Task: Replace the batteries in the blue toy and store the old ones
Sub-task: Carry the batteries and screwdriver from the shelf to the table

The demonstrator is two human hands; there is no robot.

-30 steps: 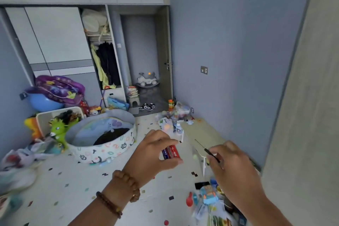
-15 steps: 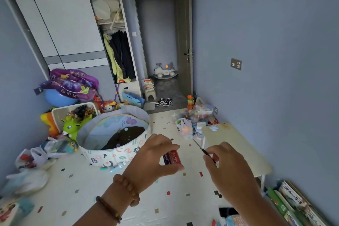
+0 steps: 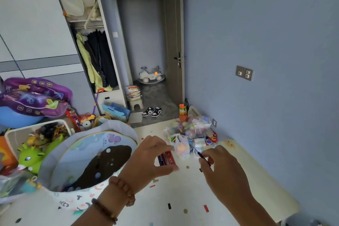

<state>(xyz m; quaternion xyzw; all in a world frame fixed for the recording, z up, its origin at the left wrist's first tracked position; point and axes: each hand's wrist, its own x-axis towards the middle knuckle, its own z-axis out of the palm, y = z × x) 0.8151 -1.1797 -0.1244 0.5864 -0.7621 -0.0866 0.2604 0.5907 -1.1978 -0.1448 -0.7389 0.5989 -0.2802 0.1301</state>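
My left hand [image 3: 148, 161] pinches a small bundle of red and blue batteries [image 3: 166, 159] between thumb and fingers, held up over the floor. My right hand [image 3: 222, 169] holds a thin black-handled screwdriver [image 3: 200, 155] whose tip points up and left, a short gap from the batteries. The blue toy is not in view.
A low cream table [image 3: 253, 176] stands along the blue wall at right. A round fabric toy bin [image 3: 88, 161] sits at left, a white basket of toys [image 3: 12, 135] behind it. Bags of toys [image 3: 190, 130] lie near the doorway. The floor [image 3: 174, 198] is white with coloured specks.
My view has swung up and to the left, so the toys at the lower right dropped out of frame. Both hands keep their grips and have drawn slightly closer together.
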